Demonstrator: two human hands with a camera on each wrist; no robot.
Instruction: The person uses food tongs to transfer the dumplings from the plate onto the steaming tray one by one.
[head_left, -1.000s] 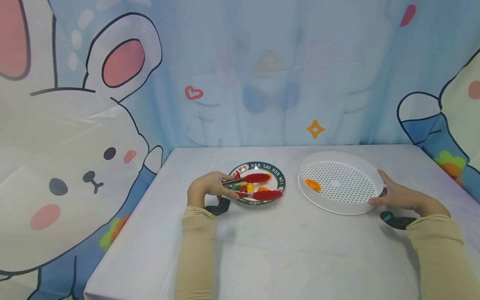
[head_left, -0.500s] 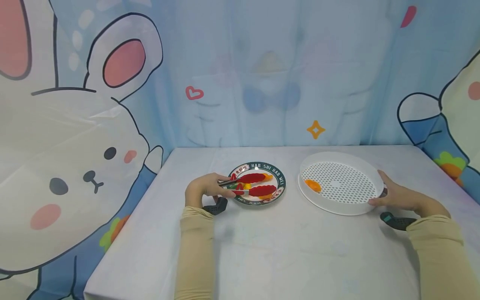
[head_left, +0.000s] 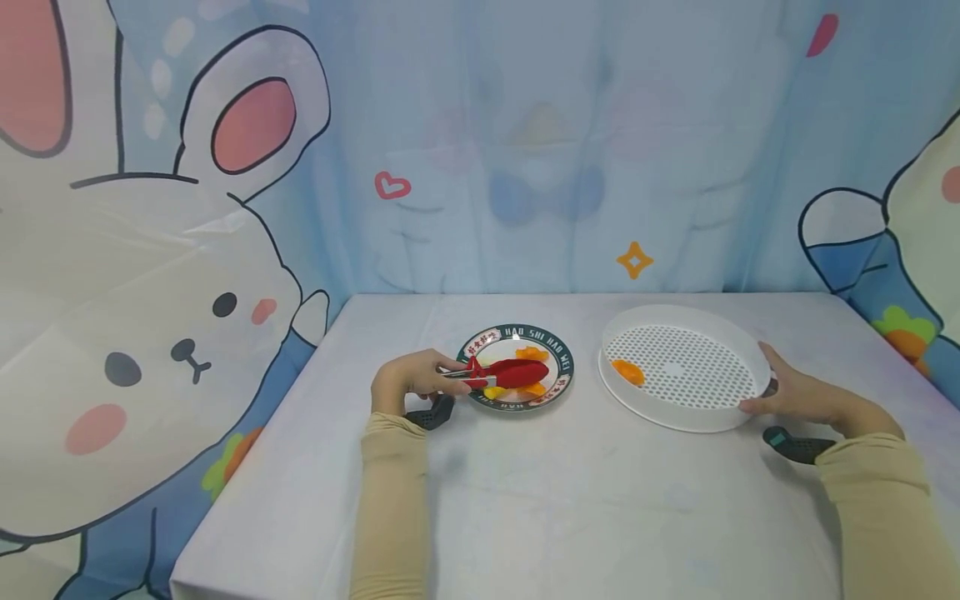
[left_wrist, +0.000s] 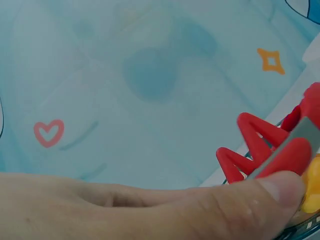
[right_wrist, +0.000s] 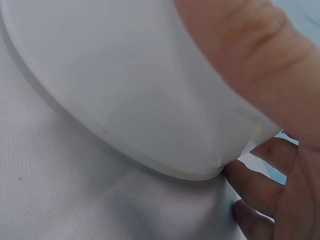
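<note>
My left hand [head_left: 416, 377] holds a pair of tongs [head_left: 517, 373] with red tips over the plate [head_left: 562, 379], its thumb pressed along one arm in the left wrist view. The red tips lie together; whether a piece is between them cannot be told. Orange pieces [head_left: 532, 354] and a yellow piece [head_left: 493, 392] show on the plate around the tongs. At the right, my right hand [head_left: 806, 396] grips the side of a round white steamer basket [head_left: 697, 417] with a perforated base. Its thumb [right_wrist: 250, 55] lies along the wall. One orange piece [head_left: 628, 372] sits inside, near the left wall.
A white cloth covers the table [head_left: 600, 508], and a blue curtain [head_left: 525, 167] printed with cartoon rabbits hangs behind it. Bare cloth separates the plate from the basket.
The tongs' red tips, spread apart before, have come together over the plate. My left hand shifted slightly left early on. My right hand and the basket have stayed in place.
</note>
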